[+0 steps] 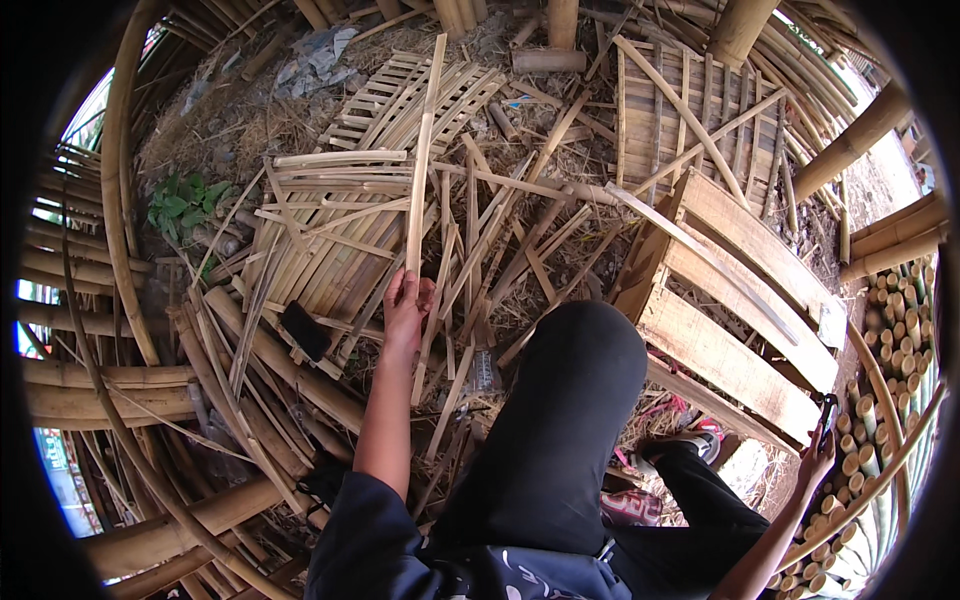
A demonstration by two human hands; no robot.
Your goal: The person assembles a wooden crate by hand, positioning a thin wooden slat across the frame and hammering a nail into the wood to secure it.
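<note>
My left hand [408, 300] grips the lower end of a long, pale split-bamboo strip [426, 150], which points away from me over the ground litter. At the far right, beside the wooden slatted bench [725, 335], my right hand [818, 458] is closed on a small dark object [827, 415] that looks like a tool handle. What that object is exactly, I cannot make out. A long, thin, greyish strip [700, 255] lies across the bench top; whether it is metal or wood is unclear.
Stacked bamboo slats [335, 245] lie ahead to the left, with a slatted panel [700, 125] at the far right. Cut bamboo poles [870, 430] are piled at right. Bamboo rails [110, 390] stand at left. A black object [305, 332] rests near my left forearm.
</note>
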